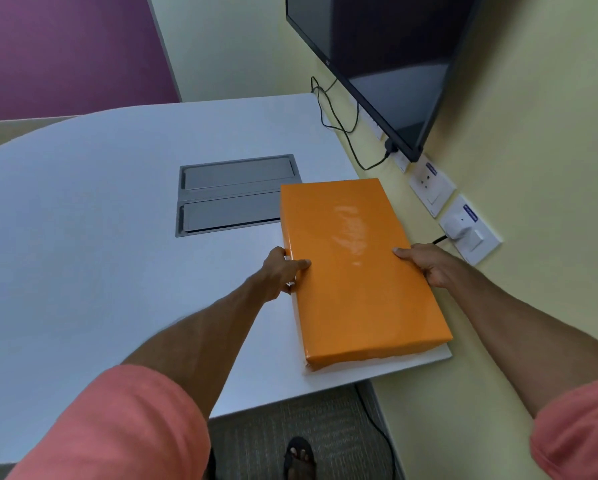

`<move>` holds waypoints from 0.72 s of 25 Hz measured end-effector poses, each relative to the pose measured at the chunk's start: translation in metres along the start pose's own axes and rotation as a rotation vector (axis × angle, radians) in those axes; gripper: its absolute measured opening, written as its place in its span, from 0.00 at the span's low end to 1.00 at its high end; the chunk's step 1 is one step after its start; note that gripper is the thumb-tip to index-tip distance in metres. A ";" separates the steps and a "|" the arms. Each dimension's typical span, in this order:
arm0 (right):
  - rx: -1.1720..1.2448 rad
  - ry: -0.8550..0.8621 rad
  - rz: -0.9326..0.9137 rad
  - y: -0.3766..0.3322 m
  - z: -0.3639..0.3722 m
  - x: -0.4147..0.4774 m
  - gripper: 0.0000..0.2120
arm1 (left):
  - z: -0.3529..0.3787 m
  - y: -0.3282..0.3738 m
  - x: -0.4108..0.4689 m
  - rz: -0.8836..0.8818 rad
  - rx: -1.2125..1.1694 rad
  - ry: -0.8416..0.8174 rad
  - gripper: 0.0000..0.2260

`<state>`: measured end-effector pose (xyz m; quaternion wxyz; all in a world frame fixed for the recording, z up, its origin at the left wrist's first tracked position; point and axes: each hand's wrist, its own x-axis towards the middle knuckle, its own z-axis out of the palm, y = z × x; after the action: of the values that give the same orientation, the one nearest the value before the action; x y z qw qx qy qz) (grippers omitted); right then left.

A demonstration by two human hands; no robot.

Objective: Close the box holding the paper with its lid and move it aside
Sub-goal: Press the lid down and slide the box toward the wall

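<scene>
A glossy orange box (354,268) with its lid on lies on the right part of the pale grey table (100,220), close to the wall. My left hand (283,270) grips its left long side, thumb on top of the lid. My right hand (425,263) holds the right long side, thumb on top as well. The paper inside is hidden by the lid. The box's near end reaches almost to the table's front right corner.
A grey metal cable hatch (231,195) is set into the table, left of the box's far end. A wall-mounted dark screen (387,60), wall sockets (470,230) and black cables (342,123) line the right wall. My sandalled foot (299,457) shows below the table edge.
</scene>
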<state>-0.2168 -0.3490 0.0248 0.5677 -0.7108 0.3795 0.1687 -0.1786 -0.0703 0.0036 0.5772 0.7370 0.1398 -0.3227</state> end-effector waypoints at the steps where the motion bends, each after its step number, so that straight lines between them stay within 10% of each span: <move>1: -0.001 -0.001 -0.004 0.001 -0.003 0.002 0.25 | 0.005 0.000 0.000 -0.003 0.002 -0.002 0.27; 18: -0.059 0.056 -0.081 0.014 -0.039 0.008 0.27 | 0.050 -0.001 -0.007 -0.007 0.049 -0.003 0.25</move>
<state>-0.2292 -0.3897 0.0217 0.5419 -0.7465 0.3611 0.1369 -0.2001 -0.1161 0.0009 0.5580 0.7501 0.1335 -0.3289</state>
